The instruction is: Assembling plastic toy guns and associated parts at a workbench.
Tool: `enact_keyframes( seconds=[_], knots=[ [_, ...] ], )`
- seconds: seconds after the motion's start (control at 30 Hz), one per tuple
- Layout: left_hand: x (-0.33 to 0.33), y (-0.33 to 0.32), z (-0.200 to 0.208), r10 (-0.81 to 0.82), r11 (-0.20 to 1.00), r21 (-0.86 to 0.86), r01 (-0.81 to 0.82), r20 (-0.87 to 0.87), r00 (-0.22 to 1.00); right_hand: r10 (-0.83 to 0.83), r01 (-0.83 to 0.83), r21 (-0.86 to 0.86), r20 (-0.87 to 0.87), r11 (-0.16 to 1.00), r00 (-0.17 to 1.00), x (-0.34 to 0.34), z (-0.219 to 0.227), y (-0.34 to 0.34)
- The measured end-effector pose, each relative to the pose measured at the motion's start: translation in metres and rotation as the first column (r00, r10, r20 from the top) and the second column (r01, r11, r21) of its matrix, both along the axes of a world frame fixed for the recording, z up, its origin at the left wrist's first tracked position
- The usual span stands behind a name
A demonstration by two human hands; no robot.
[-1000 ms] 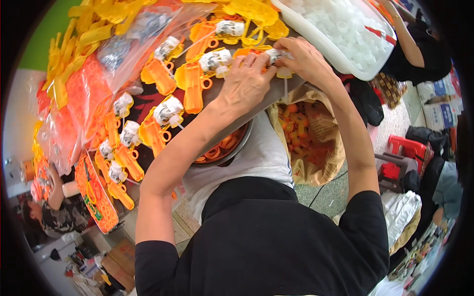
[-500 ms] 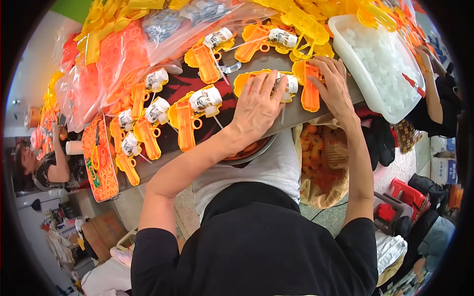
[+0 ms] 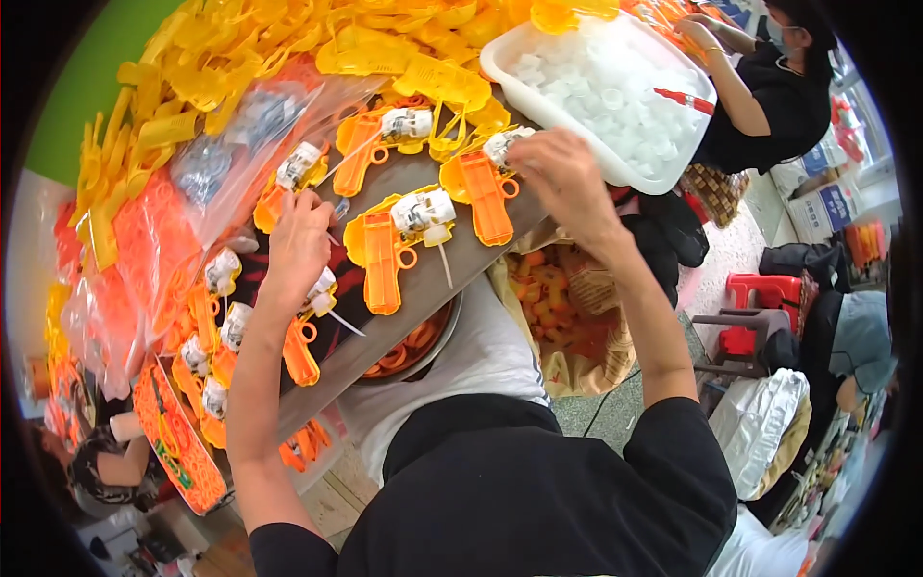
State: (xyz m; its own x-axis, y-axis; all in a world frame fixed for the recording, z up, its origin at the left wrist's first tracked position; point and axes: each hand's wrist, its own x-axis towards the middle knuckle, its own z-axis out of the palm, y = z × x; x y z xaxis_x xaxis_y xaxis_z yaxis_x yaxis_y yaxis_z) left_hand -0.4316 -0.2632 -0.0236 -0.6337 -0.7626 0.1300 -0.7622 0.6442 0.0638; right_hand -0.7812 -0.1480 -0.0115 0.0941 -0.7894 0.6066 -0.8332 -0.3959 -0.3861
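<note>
On the table lie several yellow-and-orange toy guns, each with a white printed cylinder. My right hand [image 3: 569,183] is at the right-hand toy gun [image 3: 487,199], its bent fingertips closed on the end of that gun's white cylinder [image 3: 502,146]. To the left, my left hand [image 3: 302,240] has its fingers drawn together below another toy gun [image 3: 299,167]; what they hold, if anything, is hidden. A small clear piece [image 3: 341,207] lies beside those fingertips. Between my hands rests a toy gun [image 3: 382,260] with a white stick [image 3: 446,265] jutting from it.
Yellow shells [image 3: 385,43] are heaped along the back. A white tub [image 3: 663,178] holds translucent pieces and a red marker [image 3: 685,99]. At left stands a tray of orange parts [image 3: 197,476]. Below the table edge are a bowl [image 3: 447,337] and a sack [image 3: 615,361]. Another person [image 3: 769,106] sits at right.
The view has turned, so the table looks swung round. My left hand has left the middle toy gun and moved to the left. My right hand has shifted to the cylinder, which now shows.
</note>
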Motion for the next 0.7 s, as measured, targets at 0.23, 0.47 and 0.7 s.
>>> enact_keyframes(
  seconds=[0.23,0.47,0.7],
  knots=[
    [-0.009,-0.004,-0.002,-0.001,0.999,-0.046,-0.002,-0.066,0.998,-0.417,0.415,0.104,0.002,0.904,0.909,-0.126,0.045,-0.039],
    [0.012,-0.004,0.001,-0.007,0.999,0.039,0.014,-0.169,0.986,-0.324,0.391,0.036,-0.491,0.92,0.808,-0.12,0.007,-0.107],
    [0.048,-0.026,0.014,0.18,0.824,0.522,0.219,-0.608,0.773,-0.335,0.339,0.217,-0.056,0.915,0.94,-0.123,0.038,-0.087]
  ],
)
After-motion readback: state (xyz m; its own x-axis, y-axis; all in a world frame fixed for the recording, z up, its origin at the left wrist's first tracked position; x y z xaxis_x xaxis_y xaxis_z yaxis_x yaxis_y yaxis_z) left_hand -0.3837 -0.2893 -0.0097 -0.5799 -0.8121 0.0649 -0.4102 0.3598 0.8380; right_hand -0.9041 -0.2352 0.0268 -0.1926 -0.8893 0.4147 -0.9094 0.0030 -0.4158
